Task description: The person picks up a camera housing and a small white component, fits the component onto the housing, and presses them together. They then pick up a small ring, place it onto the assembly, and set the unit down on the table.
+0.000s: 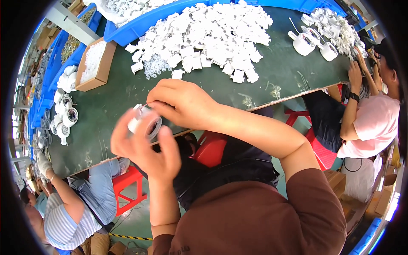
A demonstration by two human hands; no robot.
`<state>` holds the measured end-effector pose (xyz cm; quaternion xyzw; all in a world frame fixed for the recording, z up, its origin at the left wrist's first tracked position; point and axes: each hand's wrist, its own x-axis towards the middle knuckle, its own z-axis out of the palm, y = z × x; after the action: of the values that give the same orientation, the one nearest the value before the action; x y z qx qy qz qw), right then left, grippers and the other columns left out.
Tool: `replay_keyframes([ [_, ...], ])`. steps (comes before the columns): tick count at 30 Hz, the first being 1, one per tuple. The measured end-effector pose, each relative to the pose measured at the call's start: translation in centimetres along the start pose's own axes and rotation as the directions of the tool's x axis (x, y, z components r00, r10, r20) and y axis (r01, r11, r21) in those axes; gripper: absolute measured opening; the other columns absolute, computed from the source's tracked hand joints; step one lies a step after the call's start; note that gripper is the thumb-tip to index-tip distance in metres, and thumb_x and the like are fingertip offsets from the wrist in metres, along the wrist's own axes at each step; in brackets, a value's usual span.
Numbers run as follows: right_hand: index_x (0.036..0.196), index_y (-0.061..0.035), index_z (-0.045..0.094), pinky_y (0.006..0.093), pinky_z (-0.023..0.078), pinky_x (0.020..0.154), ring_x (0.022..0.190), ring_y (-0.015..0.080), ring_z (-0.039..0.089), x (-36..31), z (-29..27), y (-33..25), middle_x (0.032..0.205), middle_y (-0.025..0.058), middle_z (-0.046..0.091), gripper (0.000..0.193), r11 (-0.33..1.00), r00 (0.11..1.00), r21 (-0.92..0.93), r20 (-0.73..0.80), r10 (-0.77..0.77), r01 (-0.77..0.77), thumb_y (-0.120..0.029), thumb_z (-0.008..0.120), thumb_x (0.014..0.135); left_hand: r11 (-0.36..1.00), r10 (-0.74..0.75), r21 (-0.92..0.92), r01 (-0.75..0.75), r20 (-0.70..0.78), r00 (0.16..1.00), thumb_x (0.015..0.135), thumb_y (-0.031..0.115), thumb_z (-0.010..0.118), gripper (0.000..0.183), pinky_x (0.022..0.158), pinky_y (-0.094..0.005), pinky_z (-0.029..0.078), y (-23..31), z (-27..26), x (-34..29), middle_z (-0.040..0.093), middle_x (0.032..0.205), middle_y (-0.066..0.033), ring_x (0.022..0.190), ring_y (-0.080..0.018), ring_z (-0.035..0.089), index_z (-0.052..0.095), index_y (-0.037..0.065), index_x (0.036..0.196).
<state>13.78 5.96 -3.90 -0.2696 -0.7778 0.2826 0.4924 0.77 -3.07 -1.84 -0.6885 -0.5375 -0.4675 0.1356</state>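
Over the near edge of the table, my left hand (144, 146) holds a white round plastic housing (133, 124) with a clear, ring-like rim (155, 128). Its fingers are curled about the housing and slightly blurred, hiding much of it. My right hand (180, 102) is closed in a pinch at the top of the housing, fingertips pressed together. Something thin and dark shows at those fingertips, too small to name. Beyond my hands lies a big heap of white square plastic pieces (199, 38), with small clear plastic caps (157, 66) at its near left edge.
A cardboard box (97, 80) of translucent parts stands left, near white round housings (63, 117). Blue bins (127, 32) line the back. More housings (304, 44) lie at the right. Co-workers sit either side: one in a pink shirt (369, 119), another in stripes (63, 219).
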Motion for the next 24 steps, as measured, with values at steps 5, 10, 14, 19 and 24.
replay_keyframes([
  [5,0.087,-0.0061,0.06,0.0427,0.049,0.063,0.075,0.0321,0.059,0.0,0.9,0.5,0.079,0.0097,0.056,0.012,0.985,0.987,-0.084,-0.022,-0.156,0.154,-0.01,0.069,0.08,0.955,0.295,-0.139,-0.263,0.334,0.895,0.073,0.013,0.069,0.03,0.111,-0.0471,0.026,4.5,-0.1,-0.4,0.059,0.13,-0.004,0.127,-0.0312,0.041,0.078,0.022,0.099],
  [10,0.095,-0.0052,0.063,0.0402,0.051,0.068,0.081,0.0304,0.062,-0.3,-0.6,-1.0,0.089,0.0093,0.062,0.007,0.997,0.997,-0.071,0.07,-0.02,0.025,-0.008,0.067,0.09,0.975,0.184,-0.185,-0.126,0.338,0.923,0.081,0.023,0.071,0.012,0.115,-0.0513,0.02,7.0,1.8,-0.4,0.063,0.129,0.0011,0.129,-0.0245,0.046,0.072,0.02,0.093],
  [14,0.095,-0.0044,0.063,0.0401,0.049,0.068,0.081,0.0305,0.061,0.0,-0.9,-2.2,0.089,0.0094,0.062,0.006,0.998,0.997,-0.065,0.071,0.018,-0.013,-0.007,0.067,0.091,0.967,0.214,-0.213,-0.141,0.372,0.903,0.083,0.023,0.071,0.008,0.116,-0.0541,0.019,8.3,2.7,0.2,0.064,0.125,0.0007,0.128,-0.024,0.05,0.071,0.017,0.089],
  [19,0.094,-0.0047,0.063,0.0406,0.049,0.069,0.082,0.0309,0.061,-0.4,-0.5,-1.4,0.089,0.0093,0.062,0.007,0.998,0.998,-0.063,0.055,0.024,-0.02,-0.008,0.067,0.09,0.955,0.229,-0.265,-0.13,0.39,0.892,0.084,0.018,0.071,0.007,0.117,-0.057,0.016,8.7,3.5,0.4,0.066,0.114,0.0007,0.128,-0.024,0.052,0.069,0.012,0.087],
  [24,0.094,-0.0066,0.063,0.0413,0.05,0.069,0.082,0.0315,0.061,-0.6,-0.1,-1.2,0.088,0.0086,0.063,0.007,0.995,0.999,-0.095,0.052,0.007,-0.002,-0.01,0.068,0.09,0.961,0.231,-0.235,-0.149,0.376,0.897,0.083,0.019,0.074,0.007,0.117,-0.0546,0.018,7.8,2.4,0.1,0.067,0.108,0.0024,0.127,-0.0231,0.052,0.071,0.015,0.088],
])
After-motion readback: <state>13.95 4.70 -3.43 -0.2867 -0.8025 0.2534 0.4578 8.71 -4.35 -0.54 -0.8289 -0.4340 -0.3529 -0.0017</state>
